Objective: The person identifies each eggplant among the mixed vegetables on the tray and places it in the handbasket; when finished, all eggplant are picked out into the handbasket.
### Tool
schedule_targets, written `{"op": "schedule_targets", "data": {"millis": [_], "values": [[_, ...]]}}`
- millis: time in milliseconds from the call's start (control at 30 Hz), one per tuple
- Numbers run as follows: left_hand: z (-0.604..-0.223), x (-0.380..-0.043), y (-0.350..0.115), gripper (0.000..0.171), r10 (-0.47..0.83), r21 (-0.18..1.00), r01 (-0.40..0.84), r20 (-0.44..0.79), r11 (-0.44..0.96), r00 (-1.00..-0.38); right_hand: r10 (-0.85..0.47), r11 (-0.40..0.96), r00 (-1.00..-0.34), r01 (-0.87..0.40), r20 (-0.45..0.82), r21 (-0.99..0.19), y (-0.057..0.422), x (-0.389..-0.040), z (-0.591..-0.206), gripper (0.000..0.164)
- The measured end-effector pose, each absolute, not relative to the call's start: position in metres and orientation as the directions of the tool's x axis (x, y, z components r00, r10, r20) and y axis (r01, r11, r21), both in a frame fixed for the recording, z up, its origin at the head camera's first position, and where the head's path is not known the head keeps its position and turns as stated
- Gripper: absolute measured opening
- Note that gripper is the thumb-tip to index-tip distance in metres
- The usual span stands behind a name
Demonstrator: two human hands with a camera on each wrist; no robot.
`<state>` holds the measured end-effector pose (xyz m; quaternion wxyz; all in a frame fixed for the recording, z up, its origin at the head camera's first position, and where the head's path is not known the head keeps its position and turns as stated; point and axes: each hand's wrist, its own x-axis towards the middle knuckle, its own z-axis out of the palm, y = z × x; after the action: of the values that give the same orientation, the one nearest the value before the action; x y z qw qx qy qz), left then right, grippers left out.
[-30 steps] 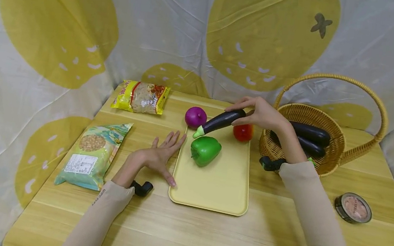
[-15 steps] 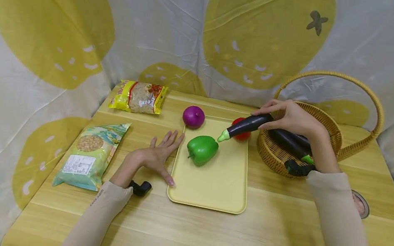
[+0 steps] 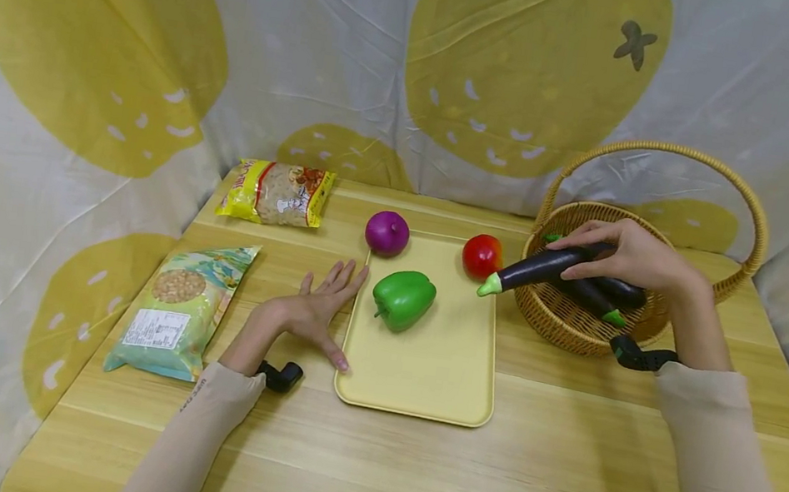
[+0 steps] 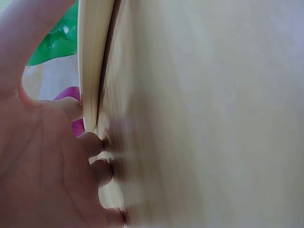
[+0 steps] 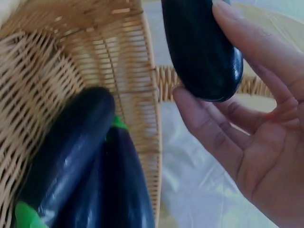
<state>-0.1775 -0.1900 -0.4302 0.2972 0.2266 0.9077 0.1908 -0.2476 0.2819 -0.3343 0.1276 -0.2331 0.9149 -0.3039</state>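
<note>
My right hand (image 3: pixel 628 254) pinches a dark purple eggplant (image 3: pixel 541 268) near its blunt end, above the wicker basket (image 3: pixel 550 322). Its green stem end points left, out over the tray's right edge. Inside the basket lie more eggplants (image 5: pixel 71 147), seen below the held one in the right wrist view. My left hand (image 3: pixel 312 317) is spread, thumb and fingers touching the left rim of the yellow tray (image 3: pixel 422 376). On that tray rest a green bell pepper (image 3: pixel 405 300) and, at the back right, a red round fruit or vegetable (image 3: pixel 481 256). A purple onion (image 3: pixel 387 233) sits at the back left corner.
On the left of the wooden table (image 3: pixel 362 477) lie a yellow bag (image 3: pixel 276 194) and a green-blue bag (image 3: pixel 183 309). The basket's tall handle (image 3: pixel 669 150) arches over its opening. A lemon-patterned cloth (image 3: pixel 362 48) hangs behind.
My right hand has carried the eggplant rightward, from above the tray near the onion and pepper to over the basket. The left hand stays on the tray's edge.
</note>
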Motion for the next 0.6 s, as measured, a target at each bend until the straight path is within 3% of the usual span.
{"op": "schedule_targets", "data": {"millis": [600], "values": [[-0.431, -0.177, -0.190, 0.157, 0.519, 0.475, 0.294, -0.459, 0.829, -0.721, -0.249, 0.824, -0.934, -0.066, -0.255, -0.562, 0.324, -0.246, -0.324, 0.054]]}}
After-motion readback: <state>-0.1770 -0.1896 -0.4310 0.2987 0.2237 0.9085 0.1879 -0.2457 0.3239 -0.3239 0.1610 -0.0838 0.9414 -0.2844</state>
